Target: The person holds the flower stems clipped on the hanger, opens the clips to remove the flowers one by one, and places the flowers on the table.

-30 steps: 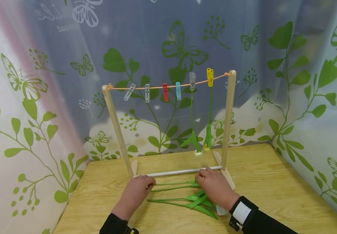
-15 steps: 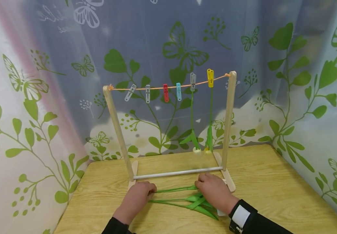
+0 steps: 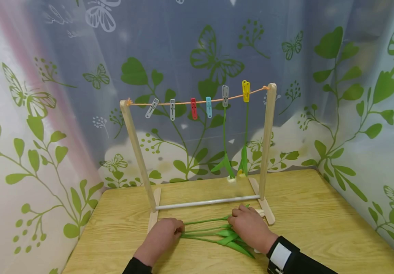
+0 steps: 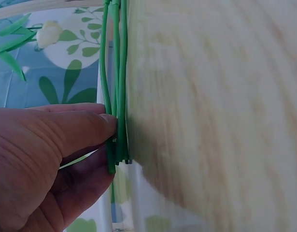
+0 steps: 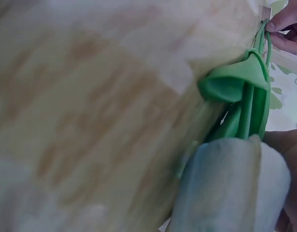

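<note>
Several artificial tulips (image 3: 229,239) lie on the table with stems pointing left. My left hand (image 3: 164,234) is at their cut ends; in the left wrist view, its thumb and fingers pinch a green stem (image 4: 104,72) beside other stems. At the leafy end, my right hand (image 3: 251,229) has curled fingers around the tulips, though its exact grip is partly hidden. A pale tulip head (image 5: 225,186) fills the foreground of the right wrist view, the hand partly behind it.
A wooden rack (image 3: 267,140) stands behind with an orange string (image 3: 183,102). Two tulips hang head-down from a grey clothespin (image 3: 225,96) and a yellow clothespin (image 3: 246,91). A red clothespin (image 3: 194,109), a blue clothespin (image 3: 208,107) and two grey ones carry nothing.
My left hand has moved towards the table's front edge, bringing the far stems nearer the front ones at their cut ends. My right hand has shifted slightly the same way.
</note>
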A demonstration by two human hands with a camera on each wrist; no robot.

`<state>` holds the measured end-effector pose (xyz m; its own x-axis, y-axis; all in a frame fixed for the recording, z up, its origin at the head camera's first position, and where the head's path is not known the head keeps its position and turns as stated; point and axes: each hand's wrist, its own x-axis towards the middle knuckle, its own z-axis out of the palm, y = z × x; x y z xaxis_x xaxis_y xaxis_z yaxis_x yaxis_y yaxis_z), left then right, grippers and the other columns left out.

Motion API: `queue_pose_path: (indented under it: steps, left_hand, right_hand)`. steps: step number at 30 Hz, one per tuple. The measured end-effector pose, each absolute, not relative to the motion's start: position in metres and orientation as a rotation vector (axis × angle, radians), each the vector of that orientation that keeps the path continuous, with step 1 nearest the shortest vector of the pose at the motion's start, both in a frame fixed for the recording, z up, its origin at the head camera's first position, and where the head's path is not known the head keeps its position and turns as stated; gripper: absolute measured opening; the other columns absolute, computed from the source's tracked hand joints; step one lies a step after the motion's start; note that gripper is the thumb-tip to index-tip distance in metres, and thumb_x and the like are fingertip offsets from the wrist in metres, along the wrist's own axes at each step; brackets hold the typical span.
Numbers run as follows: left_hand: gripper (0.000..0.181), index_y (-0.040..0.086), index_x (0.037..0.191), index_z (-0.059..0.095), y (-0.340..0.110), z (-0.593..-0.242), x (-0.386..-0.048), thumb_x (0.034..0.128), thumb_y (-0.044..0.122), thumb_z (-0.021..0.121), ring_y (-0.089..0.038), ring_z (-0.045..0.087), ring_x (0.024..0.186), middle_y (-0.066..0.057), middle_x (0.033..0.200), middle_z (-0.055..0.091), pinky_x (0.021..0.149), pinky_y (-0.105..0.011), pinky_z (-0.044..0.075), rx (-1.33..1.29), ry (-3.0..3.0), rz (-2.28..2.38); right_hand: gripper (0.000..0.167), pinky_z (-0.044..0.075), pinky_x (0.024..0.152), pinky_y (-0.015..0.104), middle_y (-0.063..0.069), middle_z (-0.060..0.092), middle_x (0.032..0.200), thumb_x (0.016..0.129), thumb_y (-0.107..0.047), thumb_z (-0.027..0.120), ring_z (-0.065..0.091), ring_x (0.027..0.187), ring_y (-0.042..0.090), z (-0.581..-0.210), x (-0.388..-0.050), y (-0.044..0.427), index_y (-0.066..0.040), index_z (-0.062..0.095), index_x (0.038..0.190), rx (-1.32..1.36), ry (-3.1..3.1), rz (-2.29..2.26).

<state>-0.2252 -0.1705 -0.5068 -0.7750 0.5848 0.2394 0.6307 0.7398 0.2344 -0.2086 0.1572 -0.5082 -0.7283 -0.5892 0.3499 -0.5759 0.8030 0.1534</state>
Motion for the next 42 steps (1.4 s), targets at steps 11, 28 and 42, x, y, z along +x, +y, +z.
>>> queue_pose_path:
  steps: [11, 28, 42]
  left_hand:
    - [0.016, 0.021, 0.088, 0.075, -0.171, -0.510, -0.225, 0.0894, 0.005, 0.074, -0.003, 0.063, 0.076, 0.010, 0.083, 0.069, 0.065, -0.022, 0.053, -0.987, -2.784, -0.475]
    - [0.016, 0.021, 0.092, 0.078, -0.171, -0.508, -0.224, 0.0909, 0.006, 0.072, -0.006, 0.064, 0.078, 0.009, 0.084, 0.068, 0.066, -0.022, 0.054, -0.977, -2.813, -0.476]
    - [0.011, 0.020, 0.099, 0.076, -0.169, -0.506, -0.225, 0.0937, 0.011, 0.071, -0.007, 0.064, 0.080, 0.009, 0.087, 0.067, 0.069, -0.024, 0.055, -0.942, -2.791, -0.461]
  right_hand:
    - [0.011, 0.033, 0.060, 0.031, -0.008, 0.058, 0.077, 0.088, -0.017, 0.076, 0.040, 0.069, 0.015, -0.507, -0.208, 0.153, -0.028, 0.076, 0.085, 0.860, -2.681, -0.074]
    - [0.011, 0.042, 0.060, 0.037, -0.008, 0.060, 0.074, 0.087, -0.023, 0.076, 0.045, 0.067, 0.015, -0.505, -0.210, 0.150, -0.025, 0.075, 0.077, 0.853, -2.721, -0.076]
    - [0.016, 0.045, 0.054, 0.035, -0.007, 0.061, 0.076, 0.089, -0.033, 0.076, 0.055, 0.069, 0.018, -0.489, -0.210, 0.152, -0.026, 0.073, 0.075, 0.859, -2.635, -0.075]
